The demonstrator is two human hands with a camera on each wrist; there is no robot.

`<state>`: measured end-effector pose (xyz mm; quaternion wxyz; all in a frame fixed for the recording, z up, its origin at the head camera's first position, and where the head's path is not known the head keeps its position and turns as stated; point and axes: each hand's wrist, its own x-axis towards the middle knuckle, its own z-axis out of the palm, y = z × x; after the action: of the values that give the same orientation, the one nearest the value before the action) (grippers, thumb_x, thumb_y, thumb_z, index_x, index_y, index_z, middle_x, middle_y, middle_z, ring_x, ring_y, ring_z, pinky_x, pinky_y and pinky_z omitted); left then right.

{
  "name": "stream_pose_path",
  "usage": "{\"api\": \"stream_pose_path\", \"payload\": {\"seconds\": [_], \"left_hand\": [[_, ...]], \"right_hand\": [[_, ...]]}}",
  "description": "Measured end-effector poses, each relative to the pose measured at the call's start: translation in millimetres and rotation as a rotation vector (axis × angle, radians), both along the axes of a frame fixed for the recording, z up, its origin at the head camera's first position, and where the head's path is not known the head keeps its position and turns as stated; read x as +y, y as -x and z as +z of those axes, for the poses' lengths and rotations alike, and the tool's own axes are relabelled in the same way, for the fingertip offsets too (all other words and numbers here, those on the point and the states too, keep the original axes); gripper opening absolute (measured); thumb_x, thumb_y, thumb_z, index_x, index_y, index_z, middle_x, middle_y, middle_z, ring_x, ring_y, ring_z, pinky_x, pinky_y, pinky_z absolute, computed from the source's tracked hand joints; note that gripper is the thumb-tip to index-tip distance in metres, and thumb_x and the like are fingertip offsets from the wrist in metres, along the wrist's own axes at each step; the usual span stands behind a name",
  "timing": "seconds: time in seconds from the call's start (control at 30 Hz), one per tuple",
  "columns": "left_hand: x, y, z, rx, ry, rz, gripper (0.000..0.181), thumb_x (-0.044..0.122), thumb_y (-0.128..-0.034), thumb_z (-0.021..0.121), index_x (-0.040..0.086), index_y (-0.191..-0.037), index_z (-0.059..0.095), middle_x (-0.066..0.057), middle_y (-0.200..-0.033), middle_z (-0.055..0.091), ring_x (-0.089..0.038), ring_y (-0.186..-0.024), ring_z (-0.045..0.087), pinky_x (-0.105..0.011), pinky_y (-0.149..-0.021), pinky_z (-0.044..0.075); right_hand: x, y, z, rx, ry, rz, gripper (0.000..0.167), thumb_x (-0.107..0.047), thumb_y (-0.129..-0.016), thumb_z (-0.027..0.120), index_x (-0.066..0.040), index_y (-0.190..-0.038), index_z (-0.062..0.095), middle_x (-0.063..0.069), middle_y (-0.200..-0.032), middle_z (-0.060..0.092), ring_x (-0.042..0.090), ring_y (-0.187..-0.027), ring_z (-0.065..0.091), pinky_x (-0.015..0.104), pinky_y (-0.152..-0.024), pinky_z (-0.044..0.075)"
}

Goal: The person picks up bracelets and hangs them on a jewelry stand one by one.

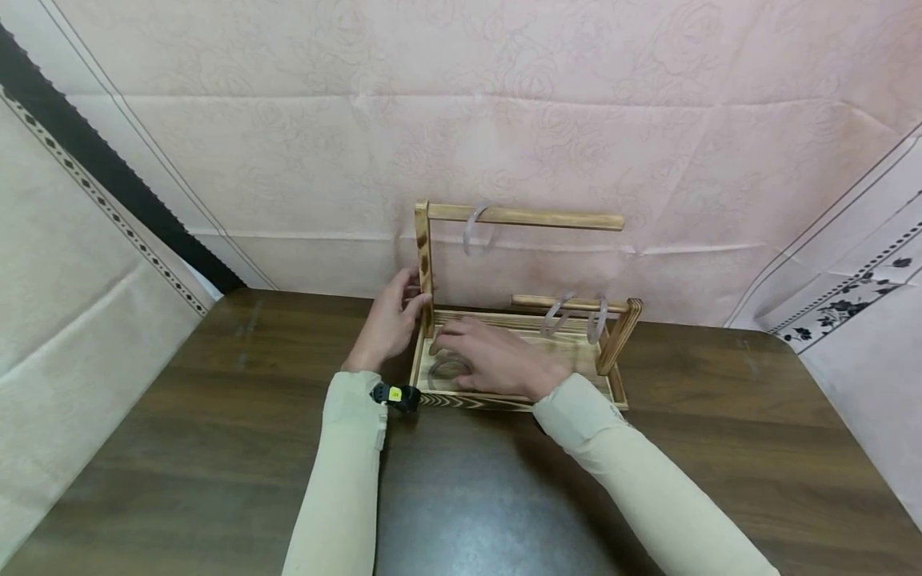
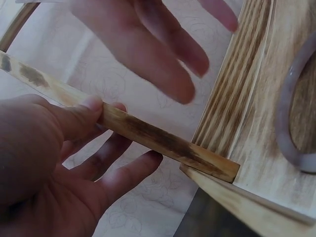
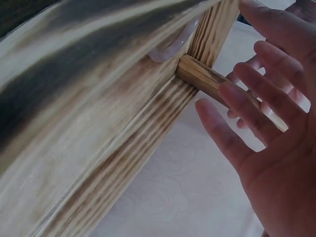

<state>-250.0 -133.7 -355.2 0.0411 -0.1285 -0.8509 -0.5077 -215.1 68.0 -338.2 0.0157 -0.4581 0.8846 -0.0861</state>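
A wooden jewelry stand (image 1: 475, 402) with a shallow tray base and two bars stands on the table. My left hand (image 1: 389, 320) grips its left post (image 2: 133, 131), thumb on one side and fingers on the other. Over the left part of the tray is my right hand (image 1: 500, 356), fingers spread and relaxed with nothing held. Beneath it a pale translucent bangle (image 2: 286, 118) lies in the tray. Another bangle (image 1: 468, 232) hangs from the upper bar (image 1: 551, 218). Two more, a bangle (image 1: 551, 315) and its neighbour bangle (image 1: 597, 322), hang on the lower bar (image 1: 529, 301).
The brown table (image 1: 216, 448) extends to both sides and in front of the stand. A pale patterned cloth (image 1: 324, 176) rises just behind the stand. Strapped at my left wrist is a black band (image 1: 395, 395) with a yellow-green patch.
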Motion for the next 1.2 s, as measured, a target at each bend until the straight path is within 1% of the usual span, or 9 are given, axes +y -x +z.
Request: {"api": "stream_pose_path", "payload": {"seconds": [0.17,0.4,0.5,0.63,0.7,0.83,1.0,1.2], "left_hand": [[0.4,0.5,-0.3,0.004,-0.002,-0.007,0.039,0.013,-0.1074,0.05,0.008,-0.146,0.045,-0.015,-0.137,0.063,-0.031,-0.129,0.058,-0.048,-0.108,0.05],[2.2,3.2,-1.0,0.019,-0.003,-0.014,0.039,0.013,-0.1072,0.051,0.007,-0.145,0.045,-0.015,-0.135,0.064,-0.032,-0.129,0.059,-0.047,-0.108,0.05],[3.1,3.7,-1.1,0.021,-0.004,-0.019,0.038,0.012,-0.1071,0.051,0.007,-0.145,0.046,-0.015,-0.135,0.064,-0.031,-0.128,0.059,-0.048,-0.108,0.05],[4.3,3.9,-0.9,0.015,-0.007,-0.022,0.039,0.012,-0.1071,0.051,0.007,-0.145,0.046,-0.015,-0.135,0.065,-0.032,-0.128,0.059,-0.048,-0.108,0.05],[4.7,3.9,-0.9,0.009,-0.008,-0.022,0.039,0.012,-0.1071,0.051,0.007,-0.146,0.045,-0.015,-0.135,0.065,-0.031,-0.128,0.059,-0.048,-0.108,0.051],[5.4,3.5,-1.4,-0.003,-0.008,-0.019,0.04,0.013,-0.1073,0.05,0.008,-0.146,0.045,-0.014,-0.136,0.065,-0.031,-0.128,0.059,-0.047,-0.107,0.051],[5.3,3.0,-1.6,-0.01,-0.008,-0.024,0.04,0.014,-0.1077,0.05,0.009,-0.147,0.044,-0.014,-0.137,0.064,-0.031,-0.129,0.058,-0.048,-0.108,0.05],[-0.1,2.1,-1.0,-0.016,-0.004,-0.007,0.04,0.016,-0.1078,0.05,0.009,-0.147,0.044,-0.015,-0.138,0.062,-0.031,-0.13,0.058,-0.048,-0.107,0.051]], "right_hand": [[-2,0.3,-2.6,0.0,-0.047,-0.031,0.051,-0.025,-0.083,0.085,-0.019,-0.129,0.064,-0.002,-0.132,0.06,0.019,-0.123,0.057,0.037,-0.102,0.053],[-3,3.9,-6.9,0.026,-0.058,-0.001,0.048,-0.022,-0.08,0.086,-0.019,-0.123,0.067,-0.001,-0.125,0.064,0.022,-0.117,0.059,0.039,-0.101,0.052],[-4,5.2,-9.3,0.026,-0.062,0.002,0.049,-0.019,-0.08,0.086,-0.021,-0.125,0.067,-0.001,-0.128,0.064,0.022,-0.118,0.059,0.039,-0.101,0.053],[-8,6.3,-12.4,0.01,-0.083,-0.007,0.052,-0.017,-0.082,0.086,-0.023,-0.129,0.066,-0.001,-0.134,0.061,0.023,-0.124,0.058,0.039,-0.104,0.053],[-9,6.1,-13.1,0.01,-0.097,-0.008,0.049,-0.017,-0.082,0.085,-0.022,-0.127,0.067,0.0,-0.134,0.062,0.023,-0.124,0.058,0.039,-0.104,0.053],[-11,5.1,-13.5,0.037,-0.12,-0.003,0.043,-0.018,-0.083,0.085,-0.02,-0.123,0.068,0.002,-0.13,0.063,0.025,-0.121,0.06,0.04,-0.103,0.053],[-12,4.5,-13.9,0.054,-0.119,-0.005,0.04,-0.018,-0.085,0.083,-0.019,-0.123,0.068,0.002,-0.13,0.064,0.025,-0.119,0.061,0.042,-0.101,0.055],[-15,4.5,-13.4,0.08,-0.132,-0.015,0.034,-0.016,-0.084,0.082,-0.02,-0.116,0.07,0.003,-0.121,0.065,0.026,-0.112,0.06,0.042,-0.094,0.056]]}}
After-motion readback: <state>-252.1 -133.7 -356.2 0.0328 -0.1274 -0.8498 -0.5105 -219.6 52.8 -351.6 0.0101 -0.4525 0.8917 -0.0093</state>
